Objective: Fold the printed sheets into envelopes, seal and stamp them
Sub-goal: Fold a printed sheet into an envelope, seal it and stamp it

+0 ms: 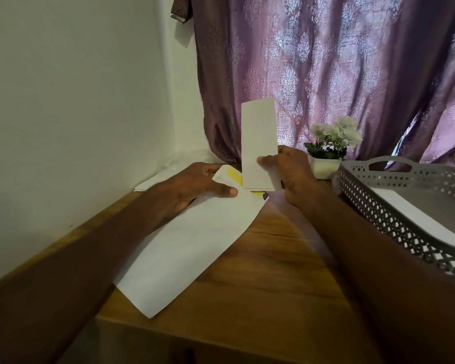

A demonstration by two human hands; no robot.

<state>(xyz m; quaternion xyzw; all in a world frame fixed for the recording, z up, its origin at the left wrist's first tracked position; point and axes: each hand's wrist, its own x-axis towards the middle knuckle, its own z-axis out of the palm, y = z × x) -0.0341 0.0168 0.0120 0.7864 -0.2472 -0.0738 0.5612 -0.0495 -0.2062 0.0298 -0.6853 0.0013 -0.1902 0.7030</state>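
A long white envelope [195,240] lies slantwise across the middle of the frame on the wooden table [273,271], its near corner reaching toward the lower centre and its open end pointing up toward the frame's centre. Its face is plain and unmarked. At the open end the flap [227,176] is lifted, showing a yellow strip along its inner side, and a small dark patch sits at the envelope's upper right corner (what it is cannot be told).

The left hand [195,187] rests on the envelope's upper end, thumb pressed flat on the paper and fingers curled round the raised flap, holding it open.

The right hand [289,174], just right of centre, pinches a folded sheet [259,145] between thumb and fingers. The sheet is a narrow white strip standing upright, its blank side to the camera, its top edge against the curtain and its lower edge meeting the envelope's mouth.

At the right of the frame a grey perforated tray [378,206] with a handle cut-out holds a white sheet [415,219]. Just above its left end stands a small white pot of pale flowers [331,143]. A purple patterned curtain [326,61] fills the upper right, and more white papers [147,185] lie by the wall at the left.
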